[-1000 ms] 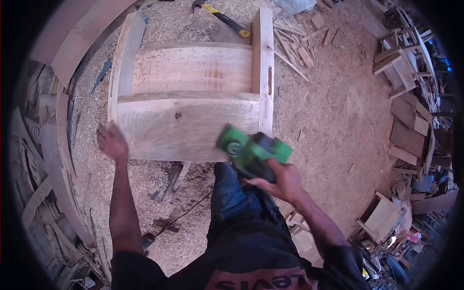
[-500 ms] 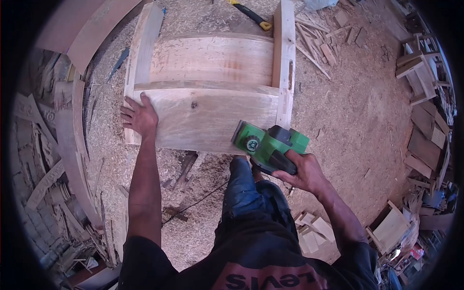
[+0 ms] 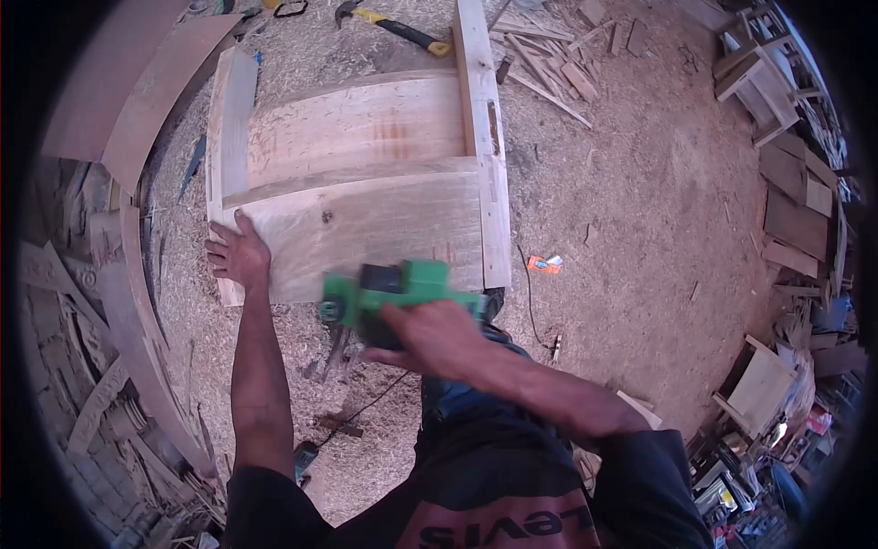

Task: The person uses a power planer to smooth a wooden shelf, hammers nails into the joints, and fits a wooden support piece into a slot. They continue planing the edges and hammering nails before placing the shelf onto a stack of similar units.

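A wooden frame with two thick posts and curved-top panels lies on the shavings before me. My left hand (image 3: 240, 256) rests flat on its near left corner, fingers spread over the left post (image 3: 229, 137). In my right hand (image 3: 434, 334) is the grip of a green electric planer (image 3: 421, 279), slightly blurred. The planer overlaps the near edge of the front panel (image 3: 384, 224), which has a dark knot left of its middle. Beyond the planer on the right stands the mortised right post (image 3: 494, 206).
A claw hammer (image 3: 398, 29) lies past the frame, with scrap sticks (image 3: 553, 73) right of it. An orange wrapper (image 3: 545, 264) and a cord (image 3: 530, 306) are on the floor. Carved boards (image 3: 96, 403) line the left; wooden pieces (image 3: 791, 224) pile up at right.
My right hand has swept the planer leftward along the panel's near edge. My left hand stays on the corner. The view has shifted, bringing the hammer head and wrapper into sight.
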Available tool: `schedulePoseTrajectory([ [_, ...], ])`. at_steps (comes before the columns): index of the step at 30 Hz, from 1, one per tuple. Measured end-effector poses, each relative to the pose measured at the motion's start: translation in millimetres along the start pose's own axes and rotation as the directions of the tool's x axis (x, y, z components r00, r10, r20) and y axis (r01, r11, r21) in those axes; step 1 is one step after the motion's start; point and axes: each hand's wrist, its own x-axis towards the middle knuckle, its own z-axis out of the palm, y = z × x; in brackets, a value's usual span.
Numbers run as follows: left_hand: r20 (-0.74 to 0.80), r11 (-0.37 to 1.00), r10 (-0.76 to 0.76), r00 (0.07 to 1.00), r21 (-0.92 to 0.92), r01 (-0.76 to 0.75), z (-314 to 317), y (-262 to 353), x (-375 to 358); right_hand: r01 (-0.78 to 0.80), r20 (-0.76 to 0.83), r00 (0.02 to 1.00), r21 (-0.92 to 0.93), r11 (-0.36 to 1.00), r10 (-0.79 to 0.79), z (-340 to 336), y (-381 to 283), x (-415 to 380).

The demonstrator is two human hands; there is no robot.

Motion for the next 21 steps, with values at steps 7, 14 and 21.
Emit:
schedulePoseTrajectory([
  [7, 0.001, 1.0, -0.015, 1.0, 0.009, 0.015, 0.4, -0.5, 1.3, -0.079, -0.145, 0.988, -0.174, 0.982, 0.054, -62.1, 103.7, -129.0],
  [14, 0.034, 0.999, -0.039, 0.999, 0.0, 0.039, -6.3, 5.6, -2.9, -0.003, -0.045, 0.999, -0.182, 0.983, -0.005, -55.8, 92.9, -87.3],
  [21, 0.092, 0.997, -0.029, 0.995, -0.075, 0.036, -1.7, -5.2, 5.6, 0.027, 0.195, 0.981, -0.04, 0.999, -0.019, 5.0, -14.0, 35.1],
])
